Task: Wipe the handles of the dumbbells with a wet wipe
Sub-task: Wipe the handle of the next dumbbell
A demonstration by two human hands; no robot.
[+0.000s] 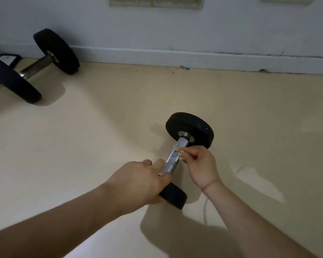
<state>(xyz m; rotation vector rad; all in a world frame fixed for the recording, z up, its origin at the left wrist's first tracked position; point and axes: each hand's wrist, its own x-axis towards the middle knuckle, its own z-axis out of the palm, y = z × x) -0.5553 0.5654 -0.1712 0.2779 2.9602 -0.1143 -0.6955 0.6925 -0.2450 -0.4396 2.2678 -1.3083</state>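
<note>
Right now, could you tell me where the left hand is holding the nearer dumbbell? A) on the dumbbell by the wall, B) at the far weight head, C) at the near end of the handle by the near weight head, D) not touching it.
C: the left hand wraps the near end of the chrome handle beside the near weight head.

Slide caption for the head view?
Left hand steadies dumbbell; right hand pinches small scrap against its handle.

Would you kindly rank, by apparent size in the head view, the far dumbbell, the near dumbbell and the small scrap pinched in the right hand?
1. Far dumbbell and near dumbbell: look alike in size; differing camera distance makes ranking unsure.
2. Scrap in the right hand: plainly smallest.
</note>
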